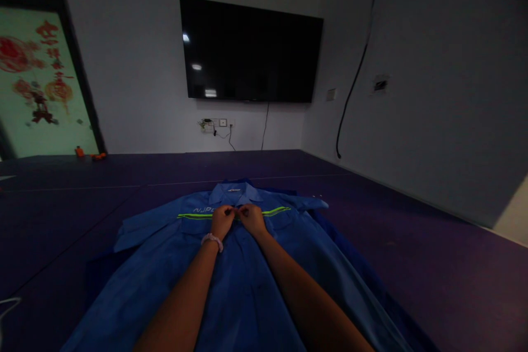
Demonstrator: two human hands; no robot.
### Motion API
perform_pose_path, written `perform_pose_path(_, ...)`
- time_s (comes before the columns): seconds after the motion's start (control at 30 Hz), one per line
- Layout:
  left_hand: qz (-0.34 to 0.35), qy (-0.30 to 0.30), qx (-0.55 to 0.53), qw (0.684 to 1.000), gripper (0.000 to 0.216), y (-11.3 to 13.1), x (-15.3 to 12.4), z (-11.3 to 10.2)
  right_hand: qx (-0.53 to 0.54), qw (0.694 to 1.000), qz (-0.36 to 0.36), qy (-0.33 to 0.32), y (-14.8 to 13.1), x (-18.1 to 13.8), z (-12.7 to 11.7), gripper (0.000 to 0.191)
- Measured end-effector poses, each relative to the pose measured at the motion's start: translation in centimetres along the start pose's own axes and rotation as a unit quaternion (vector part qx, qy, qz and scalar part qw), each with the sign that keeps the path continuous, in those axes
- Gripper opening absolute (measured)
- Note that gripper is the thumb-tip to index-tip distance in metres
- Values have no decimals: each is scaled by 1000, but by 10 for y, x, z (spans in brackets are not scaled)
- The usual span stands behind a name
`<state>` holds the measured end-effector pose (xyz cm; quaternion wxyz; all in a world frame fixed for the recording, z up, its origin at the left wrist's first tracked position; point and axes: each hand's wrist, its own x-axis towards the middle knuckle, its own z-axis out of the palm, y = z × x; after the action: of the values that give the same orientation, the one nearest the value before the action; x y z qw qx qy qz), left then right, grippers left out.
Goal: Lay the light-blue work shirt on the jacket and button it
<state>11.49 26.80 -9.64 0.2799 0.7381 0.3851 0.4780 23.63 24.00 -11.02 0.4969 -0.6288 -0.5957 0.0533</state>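
Note:
A blue work shirt (173, 264) with a yellow-green reflective stripe (193, 215) across the chest lies flat, collar away from me, on a dark purple surface (412, 242). My left hand (221, 221) and my right hand (251, 219) meet at the shirt's front opening, just below the collar (234, 192). Both hands have their fingers pinched together on the shirt's front edge at the stripe. A pale beaded bracelet (212, 240) sits on my left wrist. What lies between the fingertips is too small to make out.
A black screen (251, 52) hangs on the far white wall above a socket strip (214, 124) with cables. A black cable (355, 82) runs down the right wall. Small orange objects (88, 154) lie at the far left by a window with red decorations.

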Motion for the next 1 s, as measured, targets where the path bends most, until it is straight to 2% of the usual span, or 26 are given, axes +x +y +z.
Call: perform_pose_path(1.0,-4,5,14,1000,15,-3,2,1,-9,1000,-2,-8,-1,-2,0,10)
